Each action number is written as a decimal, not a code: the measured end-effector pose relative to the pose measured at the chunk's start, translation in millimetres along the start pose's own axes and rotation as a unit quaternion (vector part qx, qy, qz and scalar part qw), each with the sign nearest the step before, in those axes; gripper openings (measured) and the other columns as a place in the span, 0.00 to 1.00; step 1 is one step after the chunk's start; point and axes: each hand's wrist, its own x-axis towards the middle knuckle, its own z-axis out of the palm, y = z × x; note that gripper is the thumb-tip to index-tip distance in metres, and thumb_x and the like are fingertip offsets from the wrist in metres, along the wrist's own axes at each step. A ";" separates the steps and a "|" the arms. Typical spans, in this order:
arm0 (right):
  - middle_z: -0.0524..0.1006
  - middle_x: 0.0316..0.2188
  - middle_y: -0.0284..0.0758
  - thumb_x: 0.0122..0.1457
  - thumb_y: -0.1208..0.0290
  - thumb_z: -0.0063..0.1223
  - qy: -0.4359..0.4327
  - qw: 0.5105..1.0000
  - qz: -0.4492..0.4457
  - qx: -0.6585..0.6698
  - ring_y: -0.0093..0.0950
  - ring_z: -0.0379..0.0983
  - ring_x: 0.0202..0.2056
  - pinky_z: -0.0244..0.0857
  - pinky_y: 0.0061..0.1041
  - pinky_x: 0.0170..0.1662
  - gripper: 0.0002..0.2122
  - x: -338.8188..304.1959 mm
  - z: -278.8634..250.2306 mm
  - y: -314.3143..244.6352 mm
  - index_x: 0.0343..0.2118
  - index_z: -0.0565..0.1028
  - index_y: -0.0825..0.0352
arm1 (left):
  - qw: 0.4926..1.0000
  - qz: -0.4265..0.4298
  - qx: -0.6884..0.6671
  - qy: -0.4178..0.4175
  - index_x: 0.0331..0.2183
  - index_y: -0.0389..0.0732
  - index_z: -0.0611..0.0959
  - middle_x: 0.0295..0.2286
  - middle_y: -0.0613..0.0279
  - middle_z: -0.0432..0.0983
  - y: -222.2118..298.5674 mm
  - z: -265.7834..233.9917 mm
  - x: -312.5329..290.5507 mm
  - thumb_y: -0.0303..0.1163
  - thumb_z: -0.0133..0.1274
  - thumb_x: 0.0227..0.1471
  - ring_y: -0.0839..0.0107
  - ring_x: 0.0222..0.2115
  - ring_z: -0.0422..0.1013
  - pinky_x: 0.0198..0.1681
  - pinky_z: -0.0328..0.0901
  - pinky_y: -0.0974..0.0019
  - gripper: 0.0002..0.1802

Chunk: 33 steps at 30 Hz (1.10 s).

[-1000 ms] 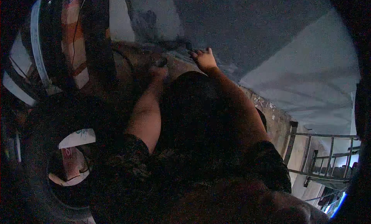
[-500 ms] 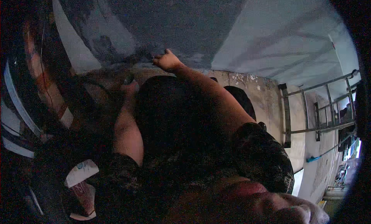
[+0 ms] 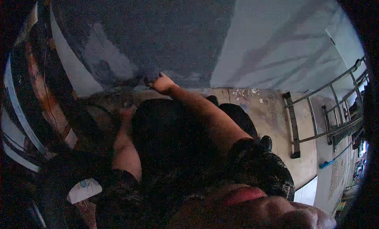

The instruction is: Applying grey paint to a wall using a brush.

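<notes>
My right hand (image 3: 162,84) reaches forward to the foot of a wall partly covered in dark grey paint (image 3: 177,35). Its fingers are curled, with dark fingertips, around something small and dark that I cannot make out, close to the painted surface. Lower and to the left, my left hand (image 3: 125,113) hangs beside my dark-clothed knee, near the base of the wall. Shadow hides its fingers and anything in them. A lighter, unevenly covered patch (image 3: 104,51) shows within the dark grey, left of my right hand.
A metal ladder (image 3: 312,114) stands on the right. White flakes (image 3: 246,94) lie on the tan floor (image 3: 276,110) along the wall. A blue-headed tool with a long handle (image 3: 327,164) is farther right. Long boards and a brown panel (image 3: 49,102) fill the left side.
The view has shifted, so the wall base and both hands sit lower in the picture. My right hand stays at the foot of the wall, its fingers slightly more curled.
</notes>
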 end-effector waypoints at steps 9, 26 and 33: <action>0.74 0.42 0.34 0.60 0.72 0.38 0.083 0.995 -0.034 -0.043 0.34 0.72 0.43 0.52 0.45 0.55 0.18 13.8 5.9 -12.2 0.53 0.69 0.54 | 0.996 0.040 0.045 0.059 0.47 0.33 0.66 0.45 0.50 0.61 -15.8 15.6 1.0 0.56 0.55 0.41 0.53 0.45 0.60 0.46 0.58 0.51 0.41; 0.67 0.54 0.36 0.61 0.71 0.36 0.125 0.987 0.029 -0.100 0.33 0.67 0.51 0.44 0.52 0.59 0.23 28.1 -5.2 -9.5 0.61 0.56 0.56 | 0.974 -0.042 0.204 0.090 0.43 0.34 0.70 0.41 0.52 0.64 13.3 74.3 4.9 0.53 0.53 0.44 0.54 0.40 0.63 0.42 0.61 0.52 0.34; 0.69 0.52 0.37 0.61 0.71 0.35 0.029 0.985 -0.052 -0.164 0.35 0.70 0.48 0.44 0.51 0.59 0.23 53.3 3.9 -22.8 0.61 0.57 0.57 | 0.957 -0.061 0.271 0.084 0.42 0.34 0.72 0.39 0.52 0.66 -13.9 75.5 8.9 0.51 0.52 0.46 0.54 0.38 0.64 0.40 0.62 0.53 0.31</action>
